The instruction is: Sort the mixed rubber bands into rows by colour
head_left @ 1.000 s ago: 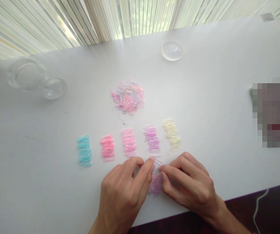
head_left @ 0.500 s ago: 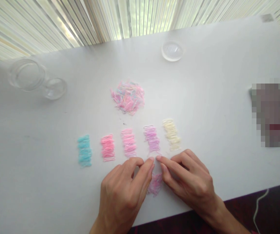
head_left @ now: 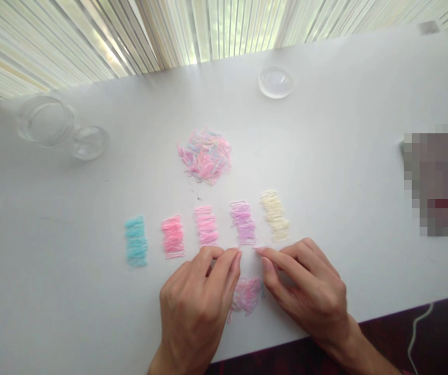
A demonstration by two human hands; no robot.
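Note:
My left hand (head_left: 198, 307) is closed in a pinch at the lower end of the light pink row of thin loops (head_left: 206, 225); what lies between its fingertips is hidden. Opposite it, my right hand (head_left: 307, 291) rests its index fingertip on the table by a short lilac strand, with the thumb tip slightly apart. Just above both hands is the purple row of thin loops (head_left: 243, 224), which look like small rubber bands. A loose pink and lilac heap of loops (head_left: 247, 296) lies between the hands, partly hidden by them.
Turquoise (head_left: 136, 241), deep pink (head_left: 173, 237) and cream (head_left: 274, 214) rows of loops flank the others. Farther back are a mixed pastel heap (head_left: 206, 156), a clear round lid or dish (head_left: 276, 82) and two clear round containers (head_left: 47, 121) at left. A blurred-out object (head_left: 436, 182) lies right.
My fingertips have drawn apart, the left moving left and the right slightly right. The loop at the bottom of the purple row now lies nearer that row. More of the lower heap shows.

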